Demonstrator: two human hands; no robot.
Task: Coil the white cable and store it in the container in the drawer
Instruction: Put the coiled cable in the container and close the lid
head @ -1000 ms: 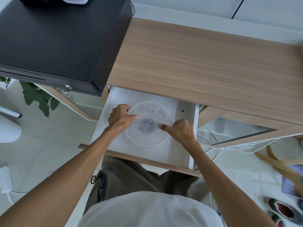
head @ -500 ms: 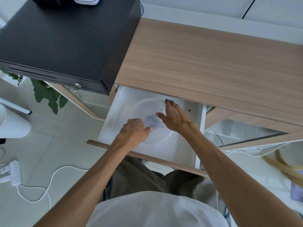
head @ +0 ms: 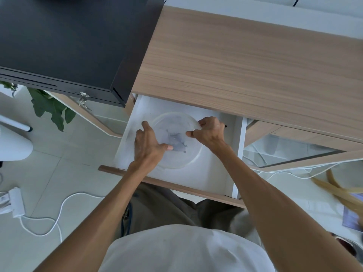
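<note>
A round translucent container with a cloudy lid sits in the open white drawer under the wooden desk. My left hand clasps its left rim, thumb lying on the lid. My right hand pinches the far right rim between thumb and fingers. The white cable lies in loose curves on the tiled floor at the lower left, running to a white plug block. Nothing of the cable is in the drawer or in either hand.
A black box with a key in its lock overhangs the desk's left end. The wooden desktop spreads to the right. A green plant and a white stool stand at the left. More thin wires lie on the floor at the right.
My left hand has moved from the container's near edge to its left rim. My right hand has shifted from the lid's far middle to the right rim.
</note>
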